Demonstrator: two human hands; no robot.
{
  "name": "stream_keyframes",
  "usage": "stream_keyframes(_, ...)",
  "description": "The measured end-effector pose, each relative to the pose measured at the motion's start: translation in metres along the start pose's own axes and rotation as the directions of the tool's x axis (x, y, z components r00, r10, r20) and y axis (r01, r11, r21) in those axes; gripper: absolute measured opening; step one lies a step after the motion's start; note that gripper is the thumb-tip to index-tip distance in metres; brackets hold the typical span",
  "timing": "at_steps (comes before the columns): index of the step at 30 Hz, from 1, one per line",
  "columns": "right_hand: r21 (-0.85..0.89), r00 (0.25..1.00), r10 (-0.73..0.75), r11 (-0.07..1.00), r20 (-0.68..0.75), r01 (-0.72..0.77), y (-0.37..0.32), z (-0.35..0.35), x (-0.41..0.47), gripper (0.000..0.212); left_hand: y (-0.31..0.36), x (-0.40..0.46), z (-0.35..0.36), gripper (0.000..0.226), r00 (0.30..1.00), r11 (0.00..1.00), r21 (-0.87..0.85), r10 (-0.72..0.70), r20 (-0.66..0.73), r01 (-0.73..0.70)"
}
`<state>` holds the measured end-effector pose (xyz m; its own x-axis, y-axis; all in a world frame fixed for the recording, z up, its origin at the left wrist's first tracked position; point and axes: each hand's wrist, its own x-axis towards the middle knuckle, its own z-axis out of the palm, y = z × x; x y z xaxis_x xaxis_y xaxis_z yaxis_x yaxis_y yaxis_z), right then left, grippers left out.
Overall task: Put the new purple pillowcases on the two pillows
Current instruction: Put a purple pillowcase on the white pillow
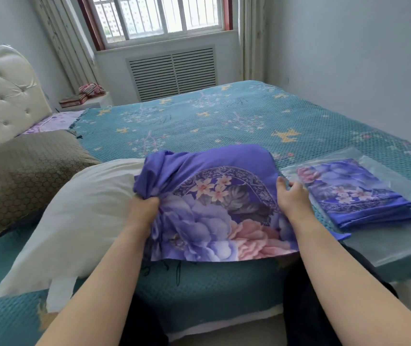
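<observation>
Two pillows on bed (224, 116): brown pillow (25, 176) at left uncovered; white pillow (79, 213) roughly half inside purple pillowcase (207, 196). Left hand (144, 208) fingers bunching open hem; right hand (291, 196) fingers curled on far end. Second pillowcase (356, 193) folded on plastic bag, right. Fingertips buried in cloth.

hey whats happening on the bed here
A person is pulling a purple floral pillowcase over a white pillow on the bed. The left hand grips bunched fabric at the open end, and the right hand holds the far end. Part of the pillow is covered; the rest is bare. A second folded purple pillowcase lies on clear plastic wrap to the right, and a brown pillow waits on the left.
</observation>
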<state>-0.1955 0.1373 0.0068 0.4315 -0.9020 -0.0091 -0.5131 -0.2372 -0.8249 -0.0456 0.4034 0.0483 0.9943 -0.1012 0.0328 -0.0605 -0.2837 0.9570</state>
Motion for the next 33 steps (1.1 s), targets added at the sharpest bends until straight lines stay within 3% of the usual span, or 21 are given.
stream_keyframes(1,0.001,0.999,-0.041,0.999,0.024,0.041,-0.001,0.002,-0.003,0.056,-0.005,0.003,-0.002,0.049,0.998,0.997,-0.068,-0.043,-0.052,0.040)
stream_keyframes(3,-0.024,0.990,-0.129,0.991,0.050,0.131,-0.002,0.006,-0.010,0.054,-0.008,0.006,-0.002,0.047,0.993,0.999,-0.036,-0.045,-0.108,0.041)
stream_keyframes(6,-0.095,0.977,-0.205,0.973,0.055,0.210,-0.003,0.007,-0.018,0.057,-0.002,0.004,0.006,0.036,0.999,0.999,-0.012,0.049,-0.001,-0.049)
stream_keyframes(7,-0.108,0.976,-0.210,0.970,0.061,0.216,-0.004,0.006,-0.019,0.059,0.001,0.002,0.008,0.030,0.995,0.995,0.043,0.089,0.044,-0.091)
stream_keyframes(8,-0.113,0.976,-0.206,0.971,0.068,0.213,-0.005,0.005,-0.019,0.061,0.003,-0.001,0.007,0.029,0.989,0.965,0.221,0.130,0.067,-0.142)
stream_keyframes(10,-0.126,0.973,-0.219,0.966,0.069,0.227,-0.008,0.004,-0.022,0.064,0.001,-0.002,0.000,0.030,0.966,0.793,0.571,0.259,0.001,-0.213)
stream_keyframes(12,-0.165,0.961,-0.272,0.947,0.045,0.276,-0.010,0.004,-0.028,0.064,-0.009,0.005,-0.008,0.029,0.924,0.739,0.621,0.377,-0.058,-0.262)
stream_keyframes(14,-0.232,0.952,-0.305,0.925,0.012,0.300,-0.013,0.002,-0.035,0.065,-0.015,0.011,-0.015,0.033,0.940,0.823,0.534,0.311,-0.139,-0.194)
stream_keyframes(16,-0.305,0.956,-0.292,0.909,0.016,0.283,-0.016,0.000,-0.037,0.063,-0.020,0.015,-0.017,0.036,0.960,0.869,0.482,0.219,-0.173,-0.111)
stream_keyframes(19,-0.387,0.969,-0.158,0.895,0.191,0.222,-0.024,-0.002,-0.025,0.064,-0.023,0.018,-0.017,0.032,0.969,0.828,0.552,0.206,-0.134,-0.100)
stream_keyframes(23,-0.311,0.943,-0.017,0.942,0.334,0.127,-0.036,-0.013,-0.015,0.070,-0.021,0.024,-0.020,0.047,0.973,0.790,0.602,0.212,-0.088,-0.117)
stream_keyframes(25,-0.343,0.933,0.053,0.936,0.356,0.078,-0.044,-0.024,-0.013,0.072,-0.013,0.026,-0.024,0.044,0.969,0.859,0.487,0.228,-0.091,-0.156)
stream_keyframes(27,-0.364,0.917,0.119,0.931,0.382,0.031,-0.052,-0.030,-0.012,0.073,-0.004,0.030,-0.028,0.033,0.966,0.974,0.124,0.209,-0.154,-0.191)
stream_keyframes(29,-0.408,0.919,0.100,0.910,0.382,0.070,-0.059,-0.029,-0.013,0.069,0.004,0.035,-0.033,0.032,0.980,0.960,-0.244,0.099,-0.171,-0.139)
stream_keyframes(30,-0.413,0.923,0.087,0.907,0.374,0.082,-0.061,-0.027,-0.013,0.063,0.005,0.038,-0.035,0.034,0.988,0.933,-0.347,0.049,-0.148,-0.099)
stream_keyframes(33,-0.324,0.916,0.093,0.945,0.389,0.042,-0.066,-0.016,-0.014,0.042,0.010,0.042,-0.036,0.030,0.998,0.947,-0.322,-0.001,-0.063,-0.020)
